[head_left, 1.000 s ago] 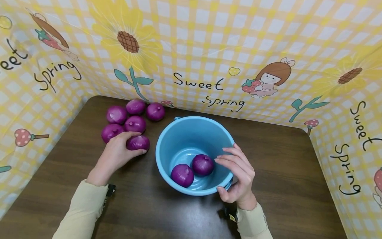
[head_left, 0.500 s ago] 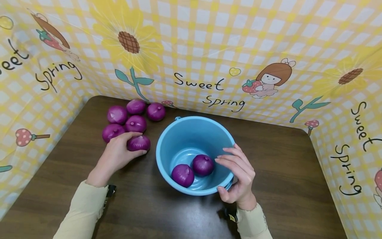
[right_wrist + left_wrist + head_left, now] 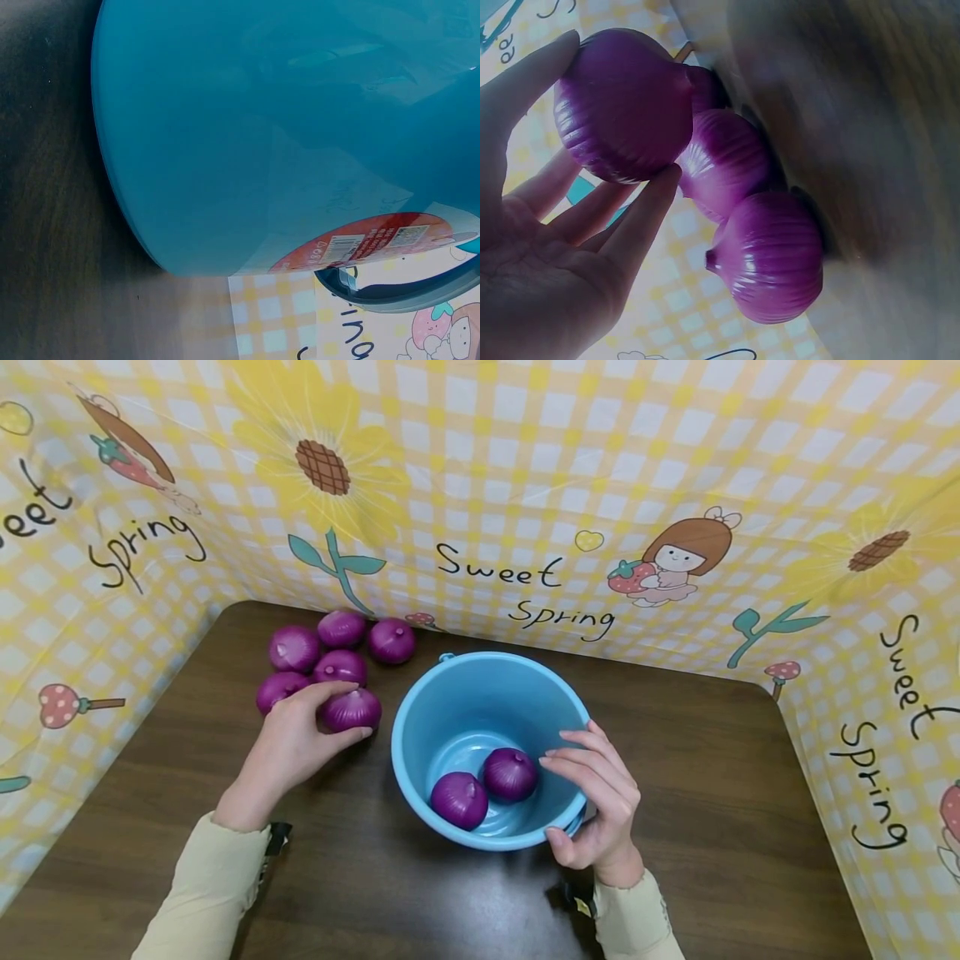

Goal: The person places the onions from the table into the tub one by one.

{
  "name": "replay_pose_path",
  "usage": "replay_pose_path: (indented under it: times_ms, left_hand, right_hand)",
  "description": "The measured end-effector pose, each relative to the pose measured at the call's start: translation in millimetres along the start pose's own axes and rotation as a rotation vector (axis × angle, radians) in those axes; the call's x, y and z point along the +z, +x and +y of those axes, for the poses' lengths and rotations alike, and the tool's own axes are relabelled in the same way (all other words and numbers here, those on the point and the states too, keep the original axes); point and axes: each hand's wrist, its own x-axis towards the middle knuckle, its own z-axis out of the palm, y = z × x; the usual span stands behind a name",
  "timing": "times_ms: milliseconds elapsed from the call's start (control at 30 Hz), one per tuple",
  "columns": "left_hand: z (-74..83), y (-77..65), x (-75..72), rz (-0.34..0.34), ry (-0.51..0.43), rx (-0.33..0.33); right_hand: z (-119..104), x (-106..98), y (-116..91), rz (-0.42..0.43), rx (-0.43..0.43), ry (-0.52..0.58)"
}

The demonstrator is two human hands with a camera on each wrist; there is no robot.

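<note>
My left hand [image 3: 296, 739] pinches a purple onion [image 3: 352, 710] between thumb and fingers, at the near side of a group of onions. From the left wrist, this onion [image 3: 626, 105] shows between thumb and fingertips, with other onions [image 3: 772, 259] beyond it. A blue bucket [image 3: 487, 693] stands to its right, and two onions [image 3: 459, 802] [image 3: 510, 774] lie on its bottom. My right hand [image 3: 603, 793] holds the bucket's right rim, fingers over the inside and thumb outside. The right wrist view is filled by the bucket's outer wall [image 3: 225, 135]; that hand is hidden there.
Several more onions [image 3: 294, 647] sit close together at the table's back left. The dark wooden table [image 3: 705, 793] is bordered by a yellow checked cloth [image 3: 510, 477] at the back and sides. A handle [image 3: 405, 292] and a red label [image 3: 367, 240] show on the bucket.
My left hand's fingers and the pinched onion have shifted slightly away from me, toward the back of the table. The right hand and bucket stay put.
</note>
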Motion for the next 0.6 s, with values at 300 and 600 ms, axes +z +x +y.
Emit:
replay_pose_path:
  times_ms: [300, 600]
  left_hand:
    - [7.0, 2.7, -4.1, 0.063, -0.017, 0.046]
    - [14.2, 4.9, -6.5, 0.138, -0.048, 0.072]
  right_hand:
    - [0, 0, 1, 0.003, -0.001, -0.005]
    - [1, 1, 2, 0.005, -0.008, -0.004]
